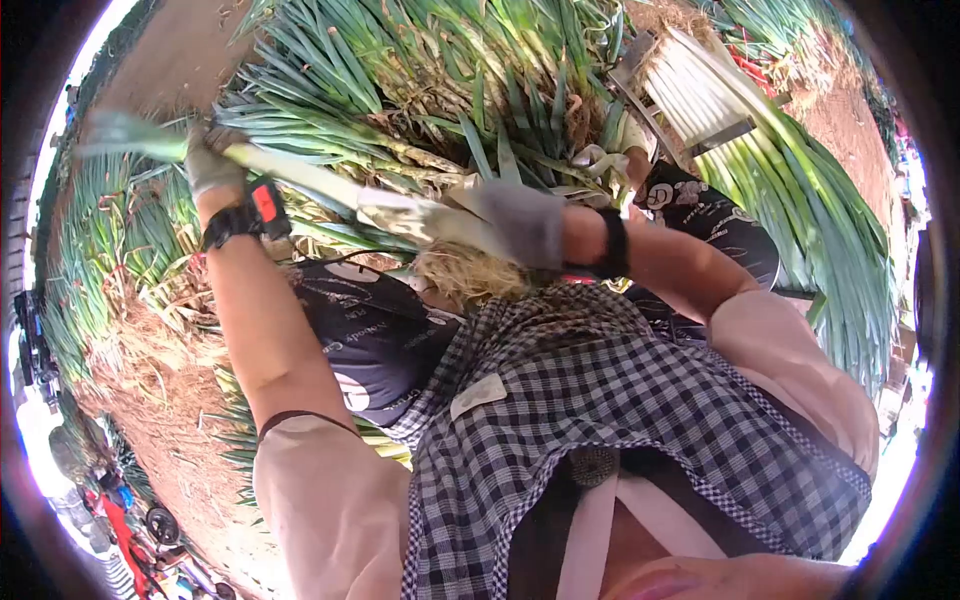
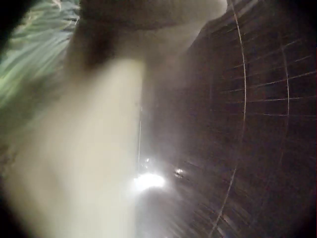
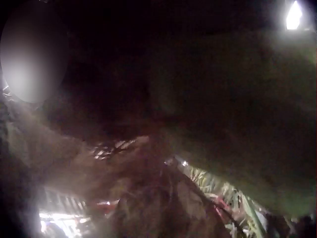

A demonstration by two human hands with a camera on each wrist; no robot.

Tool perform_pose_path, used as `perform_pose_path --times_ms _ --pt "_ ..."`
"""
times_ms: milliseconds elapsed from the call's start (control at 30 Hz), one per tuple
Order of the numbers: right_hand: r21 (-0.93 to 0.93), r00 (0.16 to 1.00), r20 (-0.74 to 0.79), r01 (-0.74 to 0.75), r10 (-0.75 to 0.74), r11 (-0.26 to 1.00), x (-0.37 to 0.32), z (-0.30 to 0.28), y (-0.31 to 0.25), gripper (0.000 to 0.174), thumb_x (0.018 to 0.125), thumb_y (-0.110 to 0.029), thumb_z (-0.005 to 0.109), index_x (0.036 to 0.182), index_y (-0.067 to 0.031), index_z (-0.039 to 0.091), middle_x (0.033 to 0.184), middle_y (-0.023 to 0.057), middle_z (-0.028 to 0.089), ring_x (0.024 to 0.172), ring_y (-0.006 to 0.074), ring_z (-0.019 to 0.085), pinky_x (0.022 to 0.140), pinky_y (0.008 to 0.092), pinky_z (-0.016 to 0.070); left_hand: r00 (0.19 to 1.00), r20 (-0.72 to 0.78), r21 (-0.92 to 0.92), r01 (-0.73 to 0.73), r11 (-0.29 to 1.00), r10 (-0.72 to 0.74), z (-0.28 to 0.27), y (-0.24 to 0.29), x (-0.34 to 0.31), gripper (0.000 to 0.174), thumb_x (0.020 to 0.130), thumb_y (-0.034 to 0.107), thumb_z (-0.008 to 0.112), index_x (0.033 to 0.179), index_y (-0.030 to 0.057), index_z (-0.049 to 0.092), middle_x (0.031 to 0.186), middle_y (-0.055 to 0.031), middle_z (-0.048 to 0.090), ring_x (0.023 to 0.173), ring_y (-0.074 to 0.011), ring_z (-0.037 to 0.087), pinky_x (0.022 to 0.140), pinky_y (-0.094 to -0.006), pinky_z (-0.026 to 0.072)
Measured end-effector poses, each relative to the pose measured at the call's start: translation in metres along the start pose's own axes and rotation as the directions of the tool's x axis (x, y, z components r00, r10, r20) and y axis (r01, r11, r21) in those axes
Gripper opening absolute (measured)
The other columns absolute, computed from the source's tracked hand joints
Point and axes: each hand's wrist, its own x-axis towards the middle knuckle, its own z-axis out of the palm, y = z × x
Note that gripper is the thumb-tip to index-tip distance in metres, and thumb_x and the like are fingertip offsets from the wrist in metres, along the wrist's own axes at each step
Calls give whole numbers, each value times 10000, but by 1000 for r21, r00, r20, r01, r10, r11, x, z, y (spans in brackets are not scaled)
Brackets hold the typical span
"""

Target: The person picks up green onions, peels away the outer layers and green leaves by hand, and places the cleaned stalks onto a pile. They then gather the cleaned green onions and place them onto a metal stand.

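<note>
A long green onion (image 1: 300, 175) slants across the head view, leaves at upper left and white part toward the middle. My gloved left hand (image 1: 215, 165) grips its green part. My gloved right hand (image 1: 525, 222), blurred, is at the white end, above pale tangled roots (image 1: 465, 272); its fingers cannot be made out. Loose-looking pale outer layers (image 1: 395, 212) show beside it. In the left wrist view, the blurred pale stalk (image 2: 99, 148) runs down from the glove (image 2: 153, 15). The right wrist view is mostly dark, hiding that hand's grasp.
Heaped green onions (image 1: 400, 70) lie ahead, and more (image 1: 120, 230) lie at the left on brown ground (image 1: 190, 440). At the right, a metal frame (image 1: 720, 137) holds a bundle of white stalks (image 1: 695, 90). A checked apron (image 1: 600, 400) covers my lap.
</note>
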Motion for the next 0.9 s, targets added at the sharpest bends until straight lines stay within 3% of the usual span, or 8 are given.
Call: perform_pose_path --times_ms 67,200,367,500,533,667,733,900 --pt "12 999 -21 27 -27 1000 -28 7 18 420 944 -402 540 974 11 609 766 188 638 664 305 631 635 375 486 946 -247 200 -161 966 209 -17 15 -17 411 949 383 540 666 134 377 511 40 297 457 -114 307 502 -267 346" --pt "-161 988 -64 126 -138 979 -86 8 14 331 917 -336 590 1069 -43 625 793 174 646 707 359 639 655 399 501 938 -338 139 -30 990 76 -83 46 -29 500 938 466 523 597 140 358 480 27 298 493 -140 360 600 -309 388" --pt "-155 997 20 -73 77 985 -163 -39 30 283 903 -315 600 1055 -77 615 834 143 659 708 383 637 640 420 516 792 -487 262 -271 926 370 -78 69 -78 307 885 200 537 624 140 386 495 24 330 494 -128 382 618 -314 409" --pt "-350 935 198 -212 294 912 -151 -19 65 315 895 -275 556 1149 -91 589 804 182 648 733 372 655 642 465 516 878 298 46 -406 913 375 -104 94 -87 35 870 69 533 843 87 521 587 -1 425 514 -133 395 584 -317 402" --pt "-517 883 280 -192 377 834 -132 -11 66 303 898 -282 549 1131 -97 601 808 177 654 740 362 662 645 463 518 872 302 40 -416 909 386 -84 82 -90 35 870 69 533 843 87 521 587 -1 425 514 -133 395 584 -317 402" --pt "-473 983 171 144 -70 869 -62 -11 73 386 905 -434 513 974 -73 630 817 186 660 756 357 660 670 469 508 832 7 353 -521 777 555 34 -4 -138 218 947 159 418 1031 20 563 627 10 348 520 -110 373 554 -260 380" --pt "-411 995 81 -21 59 911 -18 -38 59 487 887 -513 506 955 -48 636 797 208 650 780 366 653 706 463 499 839 315 174 -510 842 443 17 -13 -133 230 897 156 453 1037 13 565 645 17 341 517 -100 357 530 -246 347" --pt "-407 984 83 -109 155 907 113 -22 102 461 857 -451 547 900 -3 647 845 240 649 824 393 642 736 468 484 892 304 148 -392 908 336 29 -40 -124 275 833 170 473 1027 3 574 651 28 344 508 -86 334 502 -236 295"
